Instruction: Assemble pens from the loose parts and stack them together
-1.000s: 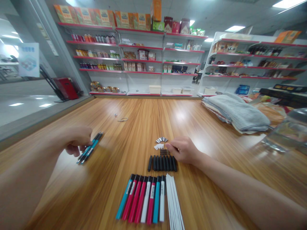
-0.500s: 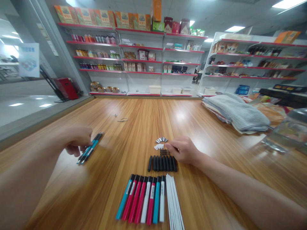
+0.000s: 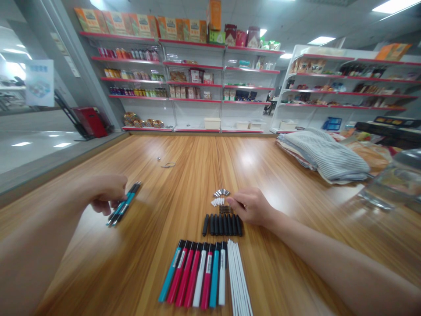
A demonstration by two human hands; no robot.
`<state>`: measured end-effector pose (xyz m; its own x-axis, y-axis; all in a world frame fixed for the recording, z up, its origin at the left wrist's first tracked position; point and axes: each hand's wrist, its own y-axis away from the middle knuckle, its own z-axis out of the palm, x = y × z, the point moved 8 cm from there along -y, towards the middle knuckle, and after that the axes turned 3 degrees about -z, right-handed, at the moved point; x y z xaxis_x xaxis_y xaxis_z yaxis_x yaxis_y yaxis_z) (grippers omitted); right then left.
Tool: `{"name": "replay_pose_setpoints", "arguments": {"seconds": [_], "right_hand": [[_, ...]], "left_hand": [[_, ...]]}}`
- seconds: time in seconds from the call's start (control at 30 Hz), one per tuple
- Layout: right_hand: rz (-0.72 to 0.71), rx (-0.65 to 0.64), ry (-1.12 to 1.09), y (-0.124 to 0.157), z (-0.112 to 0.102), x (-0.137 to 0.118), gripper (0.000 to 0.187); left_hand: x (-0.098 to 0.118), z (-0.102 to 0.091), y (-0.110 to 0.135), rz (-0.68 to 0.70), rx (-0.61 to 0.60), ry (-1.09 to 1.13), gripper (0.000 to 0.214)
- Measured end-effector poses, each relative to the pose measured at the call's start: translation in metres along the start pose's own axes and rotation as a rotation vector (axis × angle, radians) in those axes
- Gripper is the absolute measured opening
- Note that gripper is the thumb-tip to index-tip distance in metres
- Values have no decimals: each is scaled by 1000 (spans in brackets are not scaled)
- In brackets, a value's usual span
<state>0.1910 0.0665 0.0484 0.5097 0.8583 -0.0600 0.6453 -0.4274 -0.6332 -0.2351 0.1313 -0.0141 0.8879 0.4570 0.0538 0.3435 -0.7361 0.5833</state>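
Note:
My left hand [image 3: 108,193] is curled at the left of the table, its fingertips on a few assembled teal-and-black pens [image 3: 126,202] lying slanted side by side. My right hand [image 3: 251,205] rests as a loose fist beside the small parts; nothing shows in its fingers. Close to its thumb lie silver metal tips [image 3: 221,192], white plastic pieces [image 3: 217,202] and dark springs [image 3: 225,210]. Below them is a row of black grips [image 3: 225,224]. Nearer to me are teal, red and white pen barrels [image 3: 194,274], with thin white refills [image 3: 239,278] along their right side.
Toward the back of the wooden table [image 3: 197,153] lie a loop-like strip [image 3: 168,164] and a small shiny bit [image 3: 158,158]. Folded striped cloth [image 3: 325,151] and a clear jar [image 3: 394,180] occupy the right. Stocked shelves [image 3: 194,83] stand beyond.
The assembled pens under my left hand have shifted very slightly. My right hand and the rows of parts look the same.

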Motion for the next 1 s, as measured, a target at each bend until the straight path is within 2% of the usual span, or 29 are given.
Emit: {"name": "replay_pose_setpoints", "arguments": {"seconds": [0.5, 0.83, 1.0], "right_hand": [[6, -9, 3, 0, 1, 1, 38], [2, -10, 2, 0, 2, 1, 39], [-3, 6, 8, -1, 0, 0, 40]], "left_hand": [[4, 1, 2, 19, 17, 6, 22], [6, 0, 6, 13, 9, 17, 28], [9, -1, 12, -9, 21, 64, 43]]}}
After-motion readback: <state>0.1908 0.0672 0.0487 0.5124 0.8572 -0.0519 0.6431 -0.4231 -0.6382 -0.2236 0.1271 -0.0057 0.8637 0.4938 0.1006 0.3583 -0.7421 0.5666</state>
